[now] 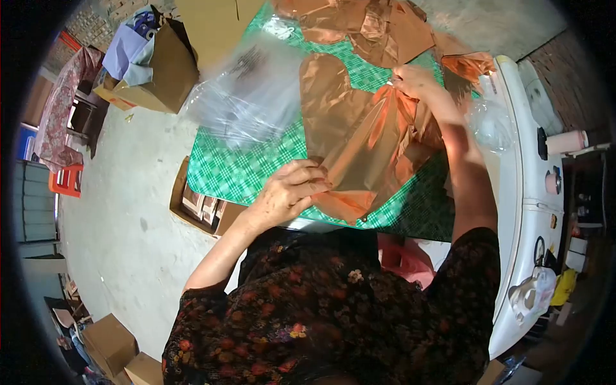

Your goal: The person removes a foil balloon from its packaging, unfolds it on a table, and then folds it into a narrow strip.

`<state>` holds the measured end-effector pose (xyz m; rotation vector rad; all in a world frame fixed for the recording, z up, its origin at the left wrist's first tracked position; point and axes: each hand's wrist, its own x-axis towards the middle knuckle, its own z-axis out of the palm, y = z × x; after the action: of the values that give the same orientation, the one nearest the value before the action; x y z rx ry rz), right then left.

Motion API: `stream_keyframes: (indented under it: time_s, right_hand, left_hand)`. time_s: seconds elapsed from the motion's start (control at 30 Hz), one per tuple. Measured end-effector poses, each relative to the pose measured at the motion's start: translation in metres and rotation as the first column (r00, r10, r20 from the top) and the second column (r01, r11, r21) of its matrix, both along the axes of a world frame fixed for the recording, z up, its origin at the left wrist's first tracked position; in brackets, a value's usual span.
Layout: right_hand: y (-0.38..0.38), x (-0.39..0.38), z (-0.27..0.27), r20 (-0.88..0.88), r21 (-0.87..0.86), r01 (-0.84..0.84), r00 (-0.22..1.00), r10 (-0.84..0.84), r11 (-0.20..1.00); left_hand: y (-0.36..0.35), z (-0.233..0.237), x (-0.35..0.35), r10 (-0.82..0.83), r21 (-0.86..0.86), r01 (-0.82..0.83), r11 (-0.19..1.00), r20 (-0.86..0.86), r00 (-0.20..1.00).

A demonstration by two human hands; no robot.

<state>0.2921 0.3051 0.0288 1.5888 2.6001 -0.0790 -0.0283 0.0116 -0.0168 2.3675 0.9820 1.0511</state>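
Observation:
A large sheet of shiny copper-brown paper (pixel 350 138) lies partly folded on a table with a green checked cloth (pixel 240 170). My left hand (pixel 292 189) pinches the sheet's near edge by the table's front. My right hand (pixel 417 80) grips the far end of the same sheet, where it is gathered and creased. More copper-brown sheets (pixel 359 22) lie in a pile at the table's far end.
Clear plastic bags (pixel 247 93) lie on the table's left part. An open cardboard box (pixel 157 70) with cloth stands on the floor at the left, another box (pixel 202 205) under the table edge. A white appliance (pixel 526 192) stands at the right.

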Motion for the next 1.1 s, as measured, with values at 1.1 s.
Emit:
stream_keyframes:
  time_s: [1.1]
  right_hand:
    - [0.031,0.003,-0.056,-0.047,0.233,-0.398,0.907,0.42,0.887]
  left_hand:
    - [-0.026,-0.013,-0.017,0.172,-0.079,-0.183,0.98,-0.128,0.977]
